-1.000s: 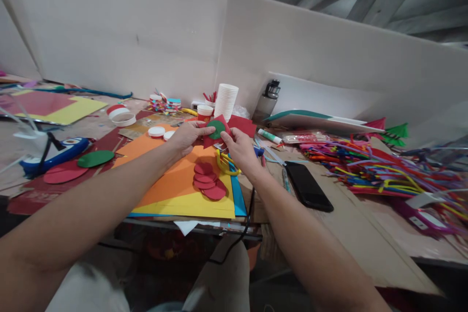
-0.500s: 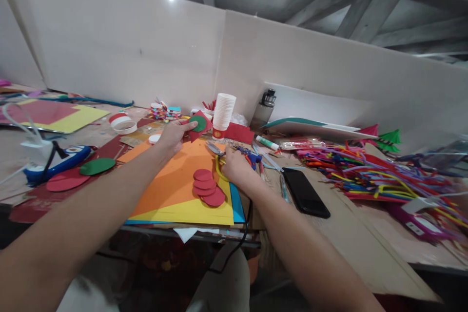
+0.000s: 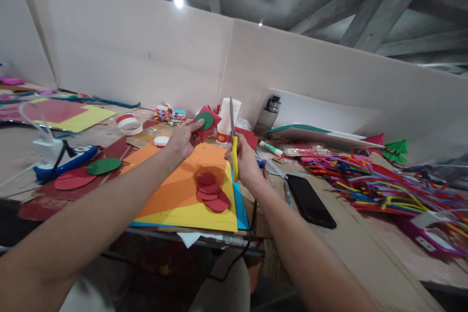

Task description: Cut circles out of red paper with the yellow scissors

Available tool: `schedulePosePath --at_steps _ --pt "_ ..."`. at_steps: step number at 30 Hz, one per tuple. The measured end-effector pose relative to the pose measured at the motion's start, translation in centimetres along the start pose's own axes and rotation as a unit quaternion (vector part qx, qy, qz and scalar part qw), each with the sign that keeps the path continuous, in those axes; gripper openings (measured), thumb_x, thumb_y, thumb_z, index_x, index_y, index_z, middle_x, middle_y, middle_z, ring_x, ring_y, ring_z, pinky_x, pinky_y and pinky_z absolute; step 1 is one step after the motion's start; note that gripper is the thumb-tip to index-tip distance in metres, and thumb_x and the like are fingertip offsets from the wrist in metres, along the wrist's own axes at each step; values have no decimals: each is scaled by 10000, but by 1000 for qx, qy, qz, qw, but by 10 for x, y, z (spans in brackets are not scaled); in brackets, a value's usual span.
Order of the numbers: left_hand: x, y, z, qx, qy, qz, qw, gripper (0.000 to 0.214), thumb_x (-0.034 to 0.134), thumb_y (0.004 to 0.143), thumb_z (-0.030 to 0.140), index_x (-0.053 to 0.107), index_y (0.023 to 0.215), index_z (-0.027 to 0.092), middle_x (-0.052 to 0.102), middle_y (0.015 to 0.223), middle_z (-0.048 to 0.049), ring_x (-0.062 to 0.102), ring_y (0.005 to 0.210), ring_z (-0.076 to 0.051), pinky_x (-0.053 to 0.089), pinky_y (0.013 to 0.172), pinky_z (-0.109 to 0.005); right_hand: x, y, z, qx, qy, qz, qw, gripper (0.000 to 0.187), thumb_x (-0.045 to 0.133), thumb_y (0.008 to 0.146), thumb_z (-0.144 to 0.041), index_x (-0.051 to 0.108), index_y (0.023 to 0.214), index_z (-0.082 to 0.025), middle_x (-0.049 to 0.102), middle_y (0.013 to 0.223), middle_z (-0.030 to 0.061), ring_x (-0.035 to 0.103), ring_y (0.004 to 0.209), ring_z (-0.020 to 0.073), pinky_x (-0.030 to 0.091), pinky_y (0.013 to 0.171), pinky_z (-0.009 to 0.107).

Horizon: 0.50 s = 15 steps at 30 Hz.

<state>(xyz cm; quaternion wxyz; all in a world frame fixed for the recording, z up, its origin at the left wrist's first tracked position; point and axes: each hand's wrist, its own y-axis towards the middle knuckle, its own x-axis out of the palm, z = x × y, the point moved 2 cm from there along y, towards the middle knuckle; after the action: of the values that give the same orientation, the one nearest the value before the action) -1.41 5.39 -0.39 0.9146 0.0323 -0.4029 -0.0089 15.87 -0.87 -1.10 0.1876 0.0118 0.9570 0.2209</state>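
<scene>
My left hand pinches a piece of red paper with a green paper circle lying against it, held up above the orange sheet. My right hand grips yellow-handled scissors with the blades pointing straight up, just right of the red paper. A small pile of red paper circles lies on the orange and yellow sheets below both hands.
A stack of white cups, a bottle and a glue stick stand behind the hands. A black phone lies to the right, beside a heap of coloured pipe cleaners. Tape rolls and a blue tool lie to the left.
My right hand let go of the red paper, took the scissors off the table and raised them upright. My left hand kept the red paper and green circle.
</scene>
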Motion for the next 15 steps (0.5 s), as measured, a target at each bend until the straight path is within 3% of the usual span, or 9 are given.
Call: schedulePosePath --at_steps 3,6,10,15 --pt "4 -4 0 7 -9 -3 1000 151 737 709 94 652 821 152 728 737 0 675 616 -104 565 605 -206 7 -4 -6 -8 -27 -23 999 544 529 699 -190 466 1239 -204 601 874 11 560 766 142 472 669 244" --pt "6 -6 0 11 -8 4 1000 194 767 687 111 646 828 166 732 765 12 678 629 -101 561 604 -207 9 -5 -8 5 -51 -35 998 490 551 734 -231 473 1217 -205 613 939 36 564 780 147 471 666 250" --pt "8 -9 -3 19 -8 -2 1000 204 786 667 127 634 798 170 729 762 21 675 640 -92 543 586 -190 8 -6 -5 12 -34 -44 998 324 588 797 -395 534 1059 -212 607 824 7 538 662 126 443 586 224" --pt "12 -15 -6 9 -4 0 1000 166 763 682 113 639 783 160 718 716 19 658 603 -87 506 549 -176 12 -9 -4 39 1 -46 998 311 635 782 -494 541 890 -218 558 670 -30 483 545 102 399 507 200"
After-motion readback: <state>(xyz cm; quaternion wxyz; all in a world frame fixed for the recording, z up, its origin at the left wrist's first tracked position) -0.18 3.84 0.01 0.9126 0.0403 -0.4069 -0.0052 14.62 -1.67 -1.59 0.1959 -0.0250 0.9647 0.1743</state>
